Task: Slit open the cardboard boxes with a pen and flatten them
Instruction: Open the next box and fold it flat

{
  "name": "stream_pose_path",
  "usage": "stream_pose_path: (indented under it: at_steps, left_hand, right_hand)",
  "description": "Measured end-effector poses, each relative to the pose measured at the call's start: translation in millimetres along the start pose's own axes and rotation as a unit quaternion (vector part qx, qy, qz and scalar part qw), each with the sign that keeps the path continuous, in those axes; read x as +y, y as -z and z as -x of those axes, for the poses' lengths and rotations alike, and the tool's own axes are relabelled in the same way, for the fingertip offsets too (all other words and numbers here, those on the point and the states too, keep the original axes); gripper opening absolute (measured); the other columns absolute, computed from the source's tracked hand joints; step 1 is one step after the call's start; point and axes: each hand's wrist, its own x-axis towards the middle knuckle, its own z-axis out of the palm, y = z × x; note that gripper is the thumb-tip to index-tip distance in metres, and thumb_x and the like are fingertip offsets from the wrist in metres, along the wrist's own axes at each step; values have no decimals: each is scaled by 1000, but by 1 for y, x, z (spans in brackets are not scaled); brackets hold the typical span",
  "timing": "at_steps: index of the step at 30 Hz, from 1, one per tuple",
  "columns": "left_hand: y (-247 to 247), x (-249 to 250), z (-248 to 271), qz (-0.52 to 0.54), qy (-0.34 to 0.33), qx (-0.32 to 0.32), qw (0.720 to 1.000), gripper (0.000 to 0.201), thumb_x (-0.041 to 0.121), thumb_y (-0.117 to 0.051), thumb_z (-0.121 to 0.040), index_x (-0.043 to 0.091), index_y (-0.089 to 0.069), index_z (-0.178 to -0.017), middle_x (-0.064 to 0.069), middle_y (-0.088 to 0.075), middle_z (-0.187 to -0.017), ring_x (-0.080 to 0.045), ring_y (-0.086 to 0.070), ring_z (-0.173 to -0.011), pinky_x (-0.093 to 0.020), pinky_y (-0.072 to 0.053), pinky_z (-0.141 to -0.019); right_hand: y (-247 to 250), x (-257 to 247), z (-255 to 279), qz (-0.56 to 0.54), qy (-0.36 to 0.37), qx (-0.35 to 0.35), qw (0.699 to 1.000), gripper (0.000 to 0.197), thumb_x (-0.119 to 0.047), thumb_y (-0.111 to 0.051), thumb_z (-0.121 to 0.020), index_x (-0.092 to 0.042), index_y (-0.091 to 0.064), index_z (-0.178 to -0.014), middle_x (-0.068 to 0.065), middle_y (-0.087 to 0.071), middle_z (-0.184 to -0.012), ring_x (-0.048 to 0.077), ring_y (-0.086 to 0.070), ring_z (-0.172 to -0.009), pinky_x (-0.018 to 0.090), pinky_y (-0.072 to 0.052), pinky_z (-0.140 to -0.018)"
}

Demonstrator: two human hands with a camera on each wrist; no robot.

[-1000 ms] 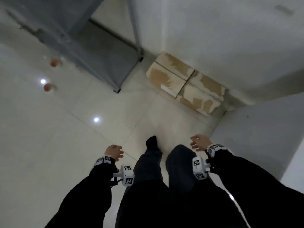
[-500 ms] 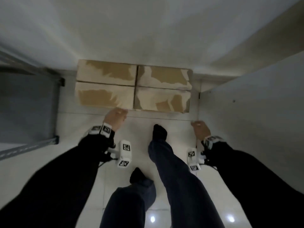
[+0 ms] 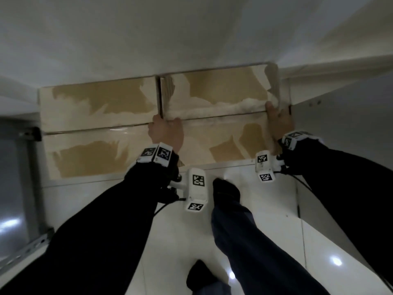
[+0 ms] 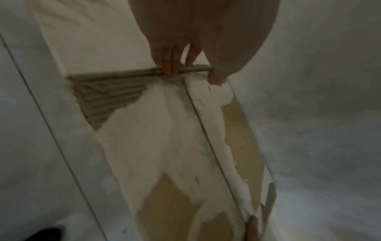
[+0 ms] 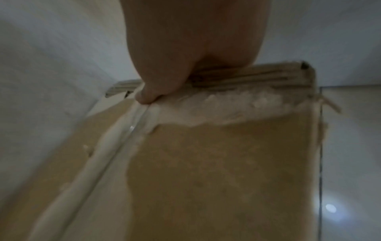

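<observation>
The right box point(image 3: 214, 116) lies on the floor against the wall at 12 o'clock, long axis running 9 to 3. The left hand point(image 3: 167, 133) hooks its fingers point(image 4: 170, 65) over the 9 o'clock end, and the right hand point(image 3: 279, 122) grips the 3 o'clock end. No pen shows.

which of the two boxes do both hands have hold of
The right-hand box: the left hand and right hand grip its two ends. The left-hand box is untouched.

Two brown cardboard boxes with torn white paper facing, the left one point(image 3: 97, 133) and the right one point(image 3: 221, 116), are lying side by side on the floor, with two bare hands, left point(image 3: 168, 133) and right point(image 3: 279, 122), reaching them.
</observation>
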Motion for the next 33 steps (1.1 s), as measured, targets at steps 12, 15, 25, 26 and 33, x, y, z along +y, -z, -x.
stream_pose_path:
  at_steps: [12,15,25,26,33]
  left_hand:
    - [-8,4,-2,59,-54,-75,994,56,47,-52,-93,18,-40,-140,-7,-56,-127,-26,-55,-112,-27,-41,-84]
    - [4,5,21,76,-70,-77,992,59,47,-57,-90,21,-35,-137,-8,-57,-122,-27,-57,-103,-30,-44,-80]
    - [140,8,170,79,-86,-49,992,48,41,-53,-94,13,-48,-133,-7,-58,-121,-22,-54,-111,-24,-34,-80]
    - [161,9,189,87,-88,-39,992,47,41,-54,-94,12,-49,-131,-6,-59,-119,-22,-55,-110,-25,-36,-80]
    - [300,28,322,146,-156,38,976,34,47,-60,-88,21,-61,-110,-9,-64,-117,-28,-57,-113,-35,-44,-95]
  right_hand:
    - [28,24,18,-10,-37,16,999,67,-58,-38,-93,-3,-58,-124,21,-57,-126,32,-53,-116,24,-34,-85]
    - [47,34,53,-26,-34,15,999,61,-51,-37,-97,-3,-52,-130,18,-53,-130,30,-47,-123,20,-31,-88]
    - [137,-2,234,-62,15,37,997,60,-52,-43,-94,1,-64,-112,22,-64,-111,29,-58,-109,25,-40,-86]
    - [149,-10,256,-68,27,34,997,63,-55,-42,-93,1,-64,-112,24,-63,-113,33,-58,-110,29,-43,-90]
    - [253,-76,408,-37,156,1,987,64,-54,-33,-96,2,-64,-95,19,-63,-90,34,-61,-92,31,-43,-74]
